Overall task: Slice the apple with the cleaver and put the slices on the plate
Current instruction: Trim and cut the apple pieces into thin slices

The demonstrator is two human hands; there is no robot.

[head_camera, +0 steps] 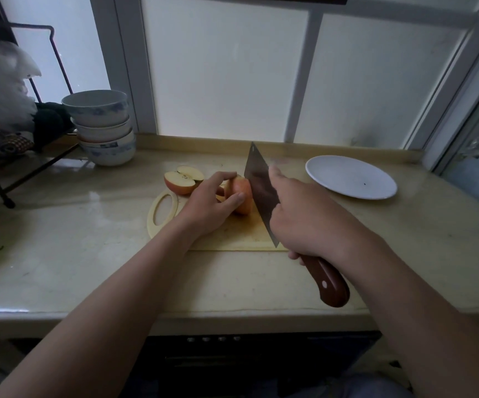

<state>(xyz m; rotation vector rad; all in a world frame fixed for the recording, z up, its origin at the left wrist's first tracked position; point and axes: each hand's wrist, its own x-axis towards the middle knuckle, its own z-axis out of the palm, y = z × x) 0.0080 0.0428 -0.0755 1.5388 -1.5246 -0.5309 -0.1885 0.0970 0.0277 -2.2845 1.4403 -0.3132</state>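
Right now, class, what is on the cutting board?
An apple piece sits on the cutting board, held by the left hand, the cleaver beside it. That hand and the right hand cover parts of the board; anything beneath is hidden.

Single head view, looking forward-down, close over counter [89,254] toward window [223,67]

No legible text, labels, brands or numbers, blue markings on the stacked bowls [104,133] blurred, not readable as characters, face of the cleaver [259,183] dark and blurred, any stamp not discernible.
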